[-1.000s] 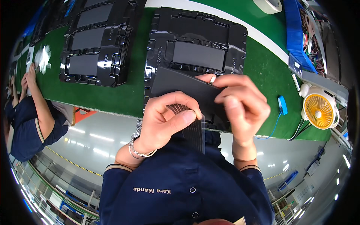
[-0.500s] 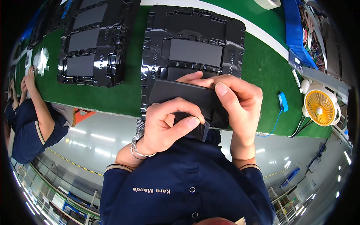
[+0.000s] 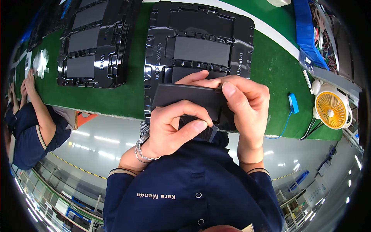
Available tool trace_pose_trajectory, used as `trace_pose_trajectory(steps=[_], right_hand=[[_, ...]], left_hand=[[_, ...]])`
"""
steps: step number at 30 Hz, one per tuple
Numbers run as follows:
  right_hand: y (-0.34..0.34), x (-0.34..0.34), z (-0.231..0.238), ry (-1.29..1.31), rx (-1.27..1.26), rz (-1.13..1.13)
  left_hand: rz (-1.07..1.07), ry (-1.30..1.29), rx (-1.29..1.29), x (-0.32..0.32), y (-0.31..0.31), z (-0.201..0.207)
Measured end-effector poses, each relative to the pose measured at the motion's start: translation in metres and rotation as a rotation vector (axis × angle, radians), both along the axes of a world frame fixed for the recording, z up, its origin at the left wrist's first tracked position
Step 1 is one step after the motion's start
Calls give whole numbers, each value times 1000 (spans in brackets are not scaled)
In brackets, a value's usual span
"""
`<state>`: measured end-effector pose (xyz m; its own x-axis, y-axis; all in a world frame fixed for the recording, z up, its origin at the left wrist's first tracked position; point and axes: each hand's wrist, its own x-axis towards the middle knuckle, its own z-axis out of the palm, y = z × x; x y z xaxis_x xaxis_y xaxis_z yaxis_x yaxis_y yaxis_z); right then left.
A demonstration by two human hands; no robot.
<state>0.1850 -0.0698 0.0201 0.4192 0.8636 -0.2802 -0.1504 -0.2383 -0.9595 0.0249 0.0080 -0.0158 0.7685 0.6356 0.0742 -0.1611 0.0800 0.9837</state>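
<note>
L hand [image 3: 166, 123] is clamped on thin film [image 3: 209, 134], R hand [image 3: 249, 104] on upper edge of blk panel [image 3: 174, 94]; panel is held tilted btwn both, prob. so that edge is kept within reach. Blk tray [image 3: 166, 42] is set just beyond hands, near end partly blocked by them. Tray stack [image 3: 110, 71] is placed fwd-left of L hand; fan [image 3: 330, 110] & blue item [image 3: 293, 103] right of R hand.

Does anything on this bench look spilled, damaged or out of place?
Nothing looks spilled or clearly damaged. One thing looks untidy: a crumpled, whitish heap, possibly plastic film, lies on the green bench left of the neatly stacked black trays.
</note>
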Motion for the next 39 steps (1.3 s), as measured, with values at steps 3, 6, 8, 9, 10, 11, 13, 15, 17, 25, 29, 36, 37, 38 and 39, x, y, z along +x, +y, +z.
trace_pose_trajectory(steps=[3,6,8,9,10,11,13,15,17,25,29,36,37,38,39], right_hand=[[0,0,-1,4,15,-7],[0,-2,-5,-10,41,-21],[1,-3,-4,-17,42,-21],[1,-3,-4,-23,46,-19],[1,-3,-5,-29,51,-17],[1,-2,-5,-35,56,-14],[1,-2,-6,-40,56,-8],[0,-2,-6,-40,55,-6],[0,-2,-6,-35,50,-10],[1,-3,-5,-29,50,-21],[1,-3,-6,-24,54,-8],[4,-5,-10,-170,89,-16],[6,-3,-15,-295,111,-2],[7,-1,-17,-419,132,11],[5,0,-13,-395,14,-10]], left_hand=[[-33,-29,-24,-1,2,-1],[-44,-31,-41,-2,2,0],[-43,-23,-28,-2,2,0],[-46,-21,-14,-2,3,-1],[-48,-19,1,-2,3,-1],[-45,-22,4,-2,3,-1],[-38,-27,9,-1,3,-1],[-45,-20,9,-2,3,-1],[-47,-2,-31,-3,2,1],[-35,27,-72,-4,-2,1],[1,30,22,-1,-3,0],[20,47,-11,-2,-5,1],[45,51,-23,-3,-6,0],[72,56,-35,-4,-8,0],[122,25,-3,-4,-11,-6]])
